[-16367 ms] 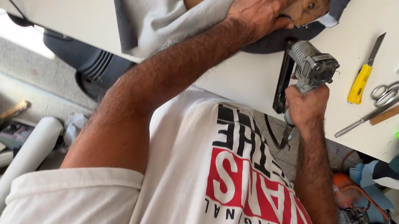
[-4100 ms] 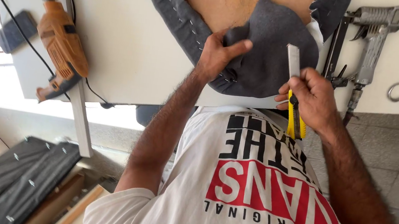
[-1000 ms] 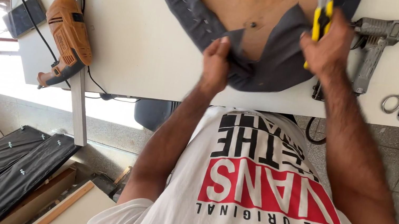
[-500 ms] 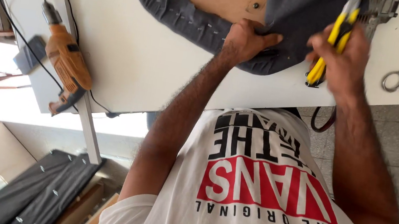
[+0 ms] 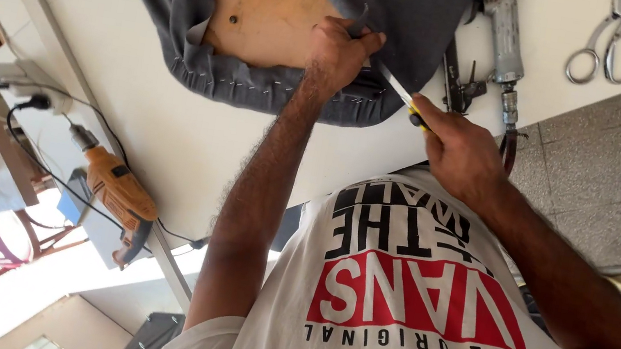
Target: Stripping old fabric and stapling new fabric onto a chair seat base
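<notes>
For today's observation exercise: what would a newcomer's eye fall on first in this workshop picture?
First, the grey fabric stapled round a wooden seat board at the top of the white table. The left hand pinches a flap while the right hand holds a yellow-handled knife to it. An orange drill lies at the left.

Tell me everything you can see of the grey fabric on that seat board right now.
The grey fabric is a thick woven-looking cover wrapped over a bare wooden board on the white table. Its edge is folded onto the board and stapled in a row along the curved near side. One loose flap lies over the board's corner, pinched by the left hand. The right hand holds a yellow-handled knife with its blade against the flap.
</notes>
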